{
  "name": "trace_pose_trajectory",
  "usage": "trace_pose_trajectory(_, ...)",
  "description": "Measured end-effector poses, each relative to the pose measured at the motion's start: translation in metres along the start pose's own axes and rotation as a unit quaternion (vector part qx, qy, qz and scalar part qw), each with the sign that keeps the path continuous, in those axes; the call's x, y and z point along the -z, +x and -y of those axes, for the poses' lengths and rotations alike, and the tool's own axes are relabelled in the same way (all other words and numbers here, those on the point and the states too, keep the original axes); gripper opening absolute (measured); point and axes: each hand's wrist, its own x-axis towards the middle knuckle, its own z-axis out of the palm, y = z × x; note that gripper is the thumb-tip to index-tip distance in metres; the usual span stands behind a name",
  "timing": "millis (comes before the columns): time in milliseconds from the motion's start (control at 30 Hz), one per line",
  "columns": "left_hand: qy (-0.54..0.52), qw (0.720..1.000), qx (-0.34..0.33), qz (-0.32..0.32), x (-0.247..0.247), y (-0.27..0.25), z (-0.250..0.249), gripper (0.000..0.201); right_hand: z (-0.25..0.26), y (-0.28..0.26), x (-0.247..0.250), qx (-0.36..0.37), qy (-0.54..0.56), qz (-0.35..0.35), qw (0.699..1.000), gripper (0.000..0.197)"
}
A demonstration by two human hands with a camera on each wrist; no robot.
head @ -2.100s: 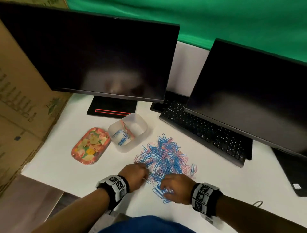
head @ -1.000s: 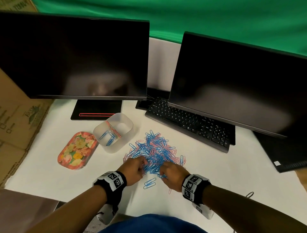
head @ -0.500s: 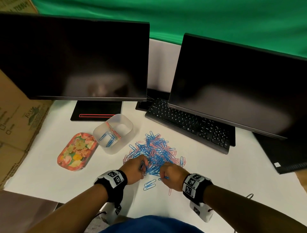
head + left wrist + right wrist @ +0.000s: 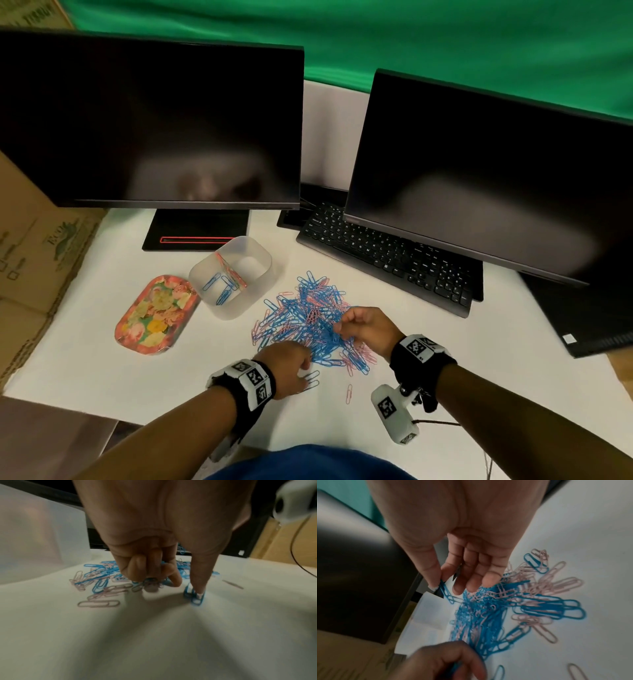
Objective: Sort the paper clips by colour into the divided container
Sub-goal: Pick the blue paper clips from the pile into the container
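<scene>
A heap of blue and pink paper clips lies on the white table. Behind it to the left stands the translucent divided container, with a few blue clips in its left compartment; the right one looks bare. My left hand is at the heap's near edge. Its curled fingers hold some blue clips, and its thumb presses on two loose blue clips. My right hand hovers over the heap's right side and pinches one blue clip between thumb and forefinger.
Two dark monitors and a black keyboard close off the back. A flowered oval tray lies left of the container, and cardboard boxes stand at the far left. A single pink clip lies near the front edge.
My right hand has risen from the heap's near edge, up and away with a blue clip. My left hand has slid nearer, and its thumb now rests on the two loose blue clips.
</scene>
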Motion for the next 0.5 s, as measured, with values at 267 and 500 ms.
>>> trace_pose_trajectory(267,0.089,0.996,-0.005,0.006,-0.006,-0.001,-0.008,0.013,0.022,-0.004,0.002,-0.041,0.185,0.015,0.982,0.012)
trace_pose_trajectory(500,-0.137,0.99,-0.012,-0.04,0.016,-0.015,-0.003,0.017,0.047,-0.009,-0.004,-0.063,0.242,0.019,0.968,0.007)
